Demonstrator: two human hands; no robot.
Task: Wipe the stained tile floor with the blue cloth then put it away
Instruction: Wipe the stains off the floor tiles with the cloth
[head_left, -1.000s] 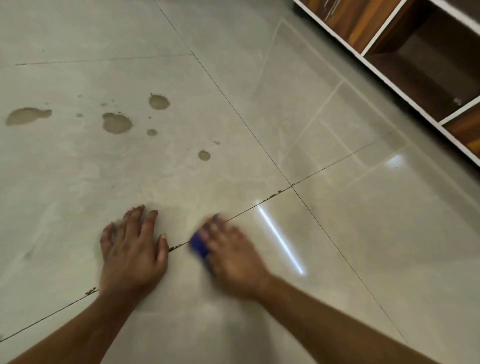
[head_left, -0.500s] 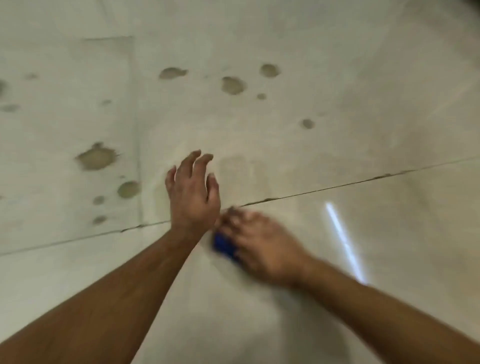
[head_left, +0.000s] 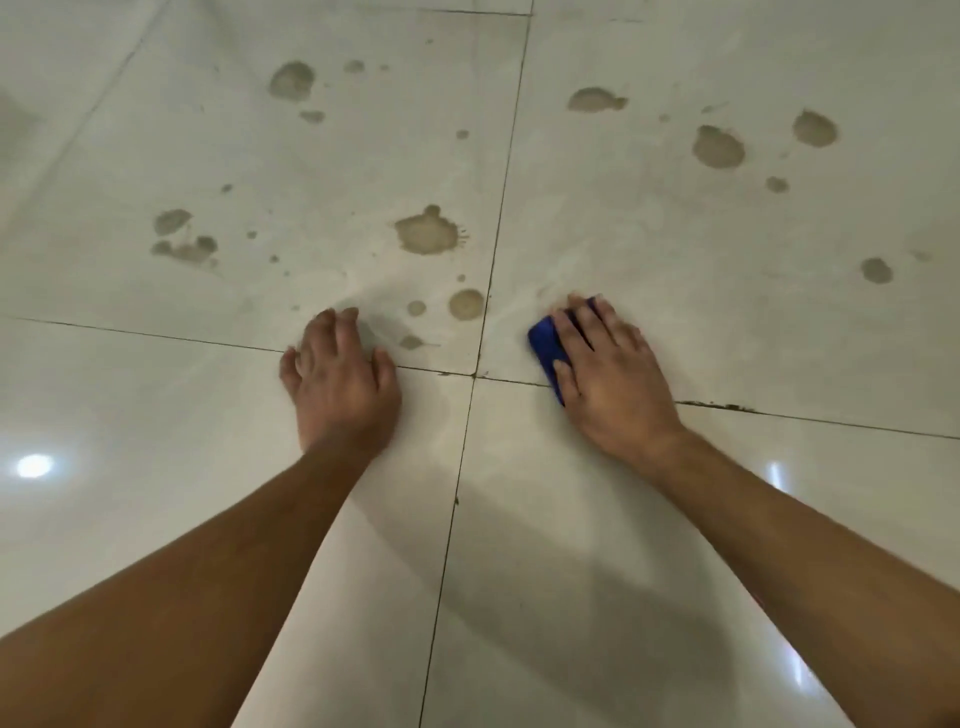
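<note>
My right hand lies flat on the blue cloth and presses it onto the pale tile floor just right of a grout cross. Only the cloth's left edge shows past my fingers. My left hand rests palm down on the floor left of that cross, holding nothing. Brown stains dot the tiles beyond both hands: a large splat, a round spot near the grout line, and bigger blots at the far right.
Grout lines cross between my hands. More stains sit at the far left and top. A lamp's reflection glows on the glossy tile at the lower left.
The view has swung left, and the wooden shelf is out of sight. My hands have moved apart, with the right hand and cloth sliding right of the grout cross.
</note>
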